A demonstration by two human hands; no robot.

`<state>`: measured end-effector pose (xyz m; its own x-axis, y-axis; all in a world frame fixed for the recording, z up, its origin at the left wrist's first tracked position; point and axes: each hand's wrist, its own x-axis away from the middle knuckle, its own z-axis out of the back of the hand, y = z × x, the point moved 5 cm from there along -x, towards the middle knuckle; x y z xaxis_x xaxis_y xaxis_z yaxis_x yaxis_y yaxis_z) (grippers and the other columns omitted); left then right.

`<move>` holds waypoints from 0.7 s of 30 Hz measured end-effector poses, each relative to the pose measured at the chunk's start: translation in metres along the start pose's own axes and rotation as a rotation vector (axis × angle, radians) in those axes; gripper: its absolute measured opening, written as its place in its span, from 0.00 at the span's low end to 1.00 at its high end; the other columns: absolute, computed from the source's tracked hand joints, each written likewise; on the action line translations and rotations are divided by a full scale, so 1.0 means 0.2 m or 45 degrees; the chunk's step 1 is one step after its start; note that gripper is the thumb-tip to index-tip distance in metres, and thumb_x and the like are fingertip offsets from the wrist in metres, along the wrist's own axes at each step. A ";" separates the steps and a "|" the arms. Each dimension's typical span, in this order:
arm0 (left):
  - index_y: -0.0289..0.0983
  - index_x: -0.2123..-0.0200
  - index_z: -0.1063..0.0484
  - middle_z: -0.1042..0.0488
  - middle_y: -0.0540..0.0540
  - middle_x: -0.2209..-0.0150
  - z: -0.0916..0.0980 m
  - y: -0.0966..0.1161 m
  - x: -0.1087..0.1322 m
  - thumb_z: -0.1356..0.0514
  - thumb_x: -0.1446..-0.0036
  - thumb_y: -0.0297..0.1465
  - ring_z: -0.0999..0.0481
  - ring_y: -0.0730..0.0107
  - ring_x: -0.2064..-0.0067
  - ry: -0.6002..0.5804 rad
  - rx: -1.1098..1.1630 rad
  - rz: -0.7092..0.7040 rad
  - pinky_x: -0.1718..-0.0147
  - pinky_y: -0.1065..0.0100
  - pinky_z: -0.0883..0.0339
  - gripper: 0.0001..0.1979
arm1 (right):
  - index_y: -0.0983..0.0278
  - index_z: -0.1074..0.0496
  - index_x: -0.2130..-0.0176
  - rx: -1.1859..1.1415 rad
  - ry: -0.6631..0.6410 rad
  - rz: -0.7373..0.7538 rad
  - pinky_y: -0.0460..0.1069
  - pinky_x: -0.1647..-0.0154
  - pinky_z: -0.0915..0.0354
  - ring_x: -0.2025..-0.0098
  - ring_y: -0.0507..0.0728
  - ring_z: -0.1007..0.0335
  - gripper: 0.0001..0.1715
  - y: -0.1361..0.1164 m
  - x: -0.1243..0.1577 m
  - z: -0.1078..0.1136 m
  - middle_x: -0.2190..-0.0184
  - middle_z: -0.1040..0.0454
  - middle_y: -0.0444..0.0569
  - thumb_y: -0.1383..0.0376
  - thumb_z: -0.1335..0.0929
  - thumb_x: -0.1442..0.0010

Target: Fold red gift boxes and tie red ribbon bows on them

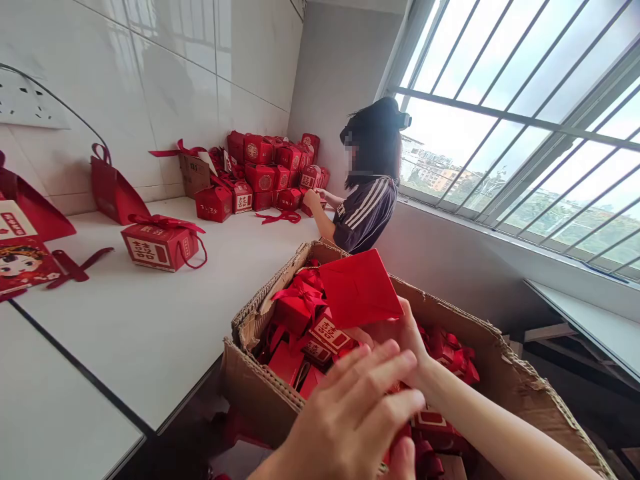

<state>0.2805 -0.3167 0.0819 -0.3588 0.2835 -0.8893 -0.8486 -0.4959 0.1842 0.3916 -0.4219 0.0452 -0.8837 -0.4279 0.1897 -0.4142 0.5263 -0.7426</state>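
Over a large cardboard carton (285,400), my right hand (413,337) grips a red gift box (357,290), its plain face turned towards me. Closer to the camera is my left hand (355,413), fingers stretched out and slightly apart, partly covering the view of the carton. Red lies beneath its fingers, but I cannot tell whether they touch it. Inside the carton are several red gift boxes with ribbon bows, one of them a box with a white printed panel (330,333).
On the white table (215,287) stand a red box with a cord handle (157,243) and a stack of red boxes (273,173) by the wall. A co-worker (367,193) handles a box at the table's far end. A barred window (500,120) is at right.
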 end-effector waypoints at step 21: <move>0.25 0.36 0.54 0.52 0.28 0.35 -0.15 -0.17 -0.13 0.44 0.44 0.38 0.58 0.45 0.33 -0.127 -0.273 0.337 0.40 0.41 0.47 0.38 | 0.58 0.26 0.62 0.449 -0.057 0.154 0.59 0.54 0.30 0.56 0.62 0.25 0.26 0.01 0.00 0.03 0.61 0.21 0.49 0.44 0.41 0.43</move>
<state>0.3293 -0.3317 0.0870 -0.6002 0.1956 -0.7755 -0.6242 -0.7208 0.3014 0.3923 -0.4250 0.0402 -0.9080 -0.4140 0.0645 -0.2001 0.2932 -0.9349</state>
